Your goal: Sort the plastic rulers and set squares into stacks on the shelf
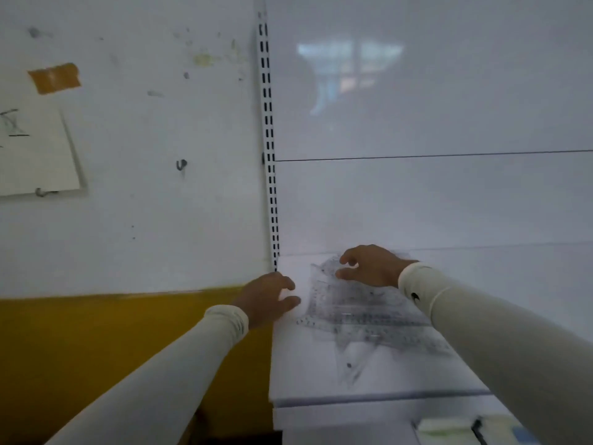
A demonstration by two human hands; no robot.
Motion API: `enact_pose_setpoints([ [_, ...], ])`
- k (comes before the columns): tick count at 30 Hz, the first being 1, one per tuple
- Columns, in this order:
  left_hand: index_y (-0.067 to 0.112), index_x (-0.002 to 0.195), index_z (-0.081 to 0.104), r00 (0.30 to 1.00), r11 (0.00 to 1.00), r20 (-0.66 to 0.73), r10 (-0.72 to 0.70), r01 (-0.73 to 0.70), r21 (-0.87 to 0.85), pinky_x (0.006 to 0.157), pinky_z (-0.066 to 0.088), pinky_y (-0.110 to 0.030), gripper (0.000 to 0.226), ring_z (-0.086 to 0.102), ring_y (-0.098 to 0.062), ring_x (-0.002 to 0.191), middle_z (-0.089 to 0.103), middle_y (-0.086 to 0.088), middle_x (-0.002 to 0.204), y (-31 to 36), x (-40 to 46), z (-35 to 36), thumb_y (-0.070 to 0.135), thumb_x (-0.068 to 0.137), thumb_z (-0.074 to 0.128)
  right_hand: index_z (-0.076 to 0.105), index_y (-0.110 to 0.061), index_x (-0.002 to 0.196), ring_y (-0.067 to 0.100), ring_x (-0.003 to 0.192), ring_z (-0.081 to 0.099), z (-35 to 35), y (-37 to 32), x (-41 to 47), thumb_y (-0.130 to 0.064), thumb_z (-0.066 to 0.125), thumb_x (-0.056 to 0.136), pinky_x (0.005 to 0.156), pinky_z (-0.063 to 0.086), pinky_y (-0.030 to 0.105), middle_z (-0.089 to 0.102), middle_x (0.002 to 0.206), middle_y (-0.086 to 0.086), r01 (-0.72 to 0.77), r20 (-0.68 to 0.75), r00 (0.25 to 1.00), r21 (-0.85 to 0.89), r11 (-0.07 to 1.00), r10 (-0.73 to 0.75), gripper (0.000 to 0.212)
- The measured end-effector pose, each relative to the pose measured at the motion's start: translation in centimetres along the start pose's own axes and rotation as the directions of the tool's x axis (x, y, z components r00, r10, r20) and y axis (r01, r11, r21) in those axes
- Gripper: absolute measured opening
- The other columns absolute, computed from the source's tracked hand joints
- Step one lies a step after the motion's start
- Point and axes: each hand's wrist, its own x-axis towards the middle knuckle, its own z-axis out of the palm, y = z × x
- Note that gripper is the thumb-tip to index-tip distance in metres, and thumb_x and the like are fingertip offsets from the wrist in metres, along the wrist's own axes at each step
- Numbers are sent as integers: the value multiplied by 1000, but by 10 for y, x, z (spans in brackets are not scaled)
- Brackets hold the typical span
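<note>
Motion blur smears a heap of clear plastic rulers and set squares (362, 313) on a white shelf (321, 387), so single pieces and their markings cannot be told apart; one triangular corner pokes toward the shelf's front edge. The right hand (369, 266), in a pale sleeve (481, 329), hovers over the heap's far end with fingers (348, 260) curled and thumb apart, and whether it touches a piece cannot be told. The left hand (268, 298) sits at the shelf's left edge, fingers loosely bent, holding nothing visible. A slotted upright rail (269, 149) rises behind, beside a stained wall with brown tape (54, 78) and a pinned sheet (35, 152).
</note>
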Motion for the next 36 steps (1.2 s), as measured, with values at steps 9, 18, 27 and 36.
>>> enact_pose_setpoints([
  [9, 24, 134, 49, 964, 967, 85, 253, -249, -61, 106, 37, -33, 54, 45, -15, 126, 46, 3, 140, 52, 27, 12, 56, 90, 52, 53, -22, 133, 20, 116, 55, -5, 51, -75, -58, 52, 90, 101, 42, 33, 57, 132, 1, -227, -66, 972, 11, 974, 228, 56],
  [18, 19, 146, 31, 987, 995, 138, 77, -85, 55, 110, 34, -39, 76, 36, -26, 136, 32, -6, 152, 83, 54, 23, 65, 88, 47, 54, -23, 132, 17, 115, 54, 3, 75, -100, -58, 51, 90, 97, 40, 30, 57, 131, -1, -235, -98, 966, 49, 971, 239, 54],
  [27, 13, 136, 44, 989, 998, 140, 57, -60, 21, 101, 41, -33, 65, 48, -24, 123, 44, -6, 139, 89, 72, 19, 49, 86, 63, 53, -24, 132, 16, 115, 53, 4, 99, -103, -57, 51, 91, 98, 41, 29, 57, 130, -3, -275, -98, 955, 65, 959, 280, 53],
  [36, 9, 136, 44, 996, 999, 87, -35, 34, 20, 98, 42, -32, 52, 55, -28, 111, 28, -11, 137, 59, 70, 7, 31, 92, 60, 54, -25, 131, 16, 116, 54, 7, 87, -80, -56, 53, 90, 100, 41, 31, 58, 130, -3, -205, -113, 970, 98, 974, 215, 51],
])
